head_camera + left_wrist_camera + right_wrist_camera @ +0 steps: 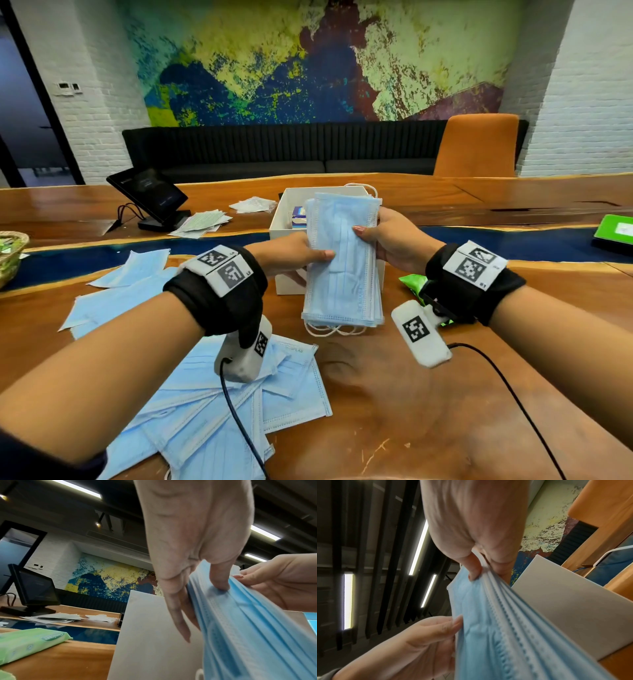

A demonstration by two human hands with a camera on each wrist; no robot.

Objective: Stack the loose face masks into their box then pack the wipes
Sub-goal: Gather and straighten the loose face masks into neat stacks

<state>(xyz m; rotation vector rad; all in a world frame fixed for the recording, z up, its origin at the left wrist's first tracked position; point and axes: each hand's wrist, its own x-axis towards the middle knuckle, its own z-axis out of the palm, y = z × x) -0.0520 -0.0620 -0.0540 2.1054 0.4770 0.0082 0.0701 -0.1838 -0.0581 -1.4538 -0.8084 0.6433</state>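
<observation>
1. Gathered so far: a squared-up stack of blue masks (pixel 343 260), held in the air just in front of and above the near wall of the white box (pixel 283 222), long side pointing away, ear loops dangling from the near end.
2. Left hand (pixel 294 255) grasping the stack's left edge, thumb on top and fingers (pixel 180 616) underneath (clear in the left wrist view).
3. Right hand (pixel 387 240) grasping the opposite edge, thumb over the top face, fingers curled behind; both hands clamped on the same bundle, neither released.
4. Not yet in the box: this stack. Box interior mostly hidden behind the stack; only a small blue-and-white item (pixel 298 216) showing inside, beyond the left hand, too small to identify.
5. Still loose: a spread of masks on the table (pixel 219 404) below and behind the left wrist, plus a few more masks (pixel 123 284) out to the left of that hand. Probably several more gathering rounds needed.
6. Wipes untouched: green wipes pack (pixel 413 285) lying on the table just under the right wrist, beside the box (second half of the task not begun).
7. Judged overall: roughly partway through the mask stage, with lowering the held stack into the box as the step at hand.
</observation>
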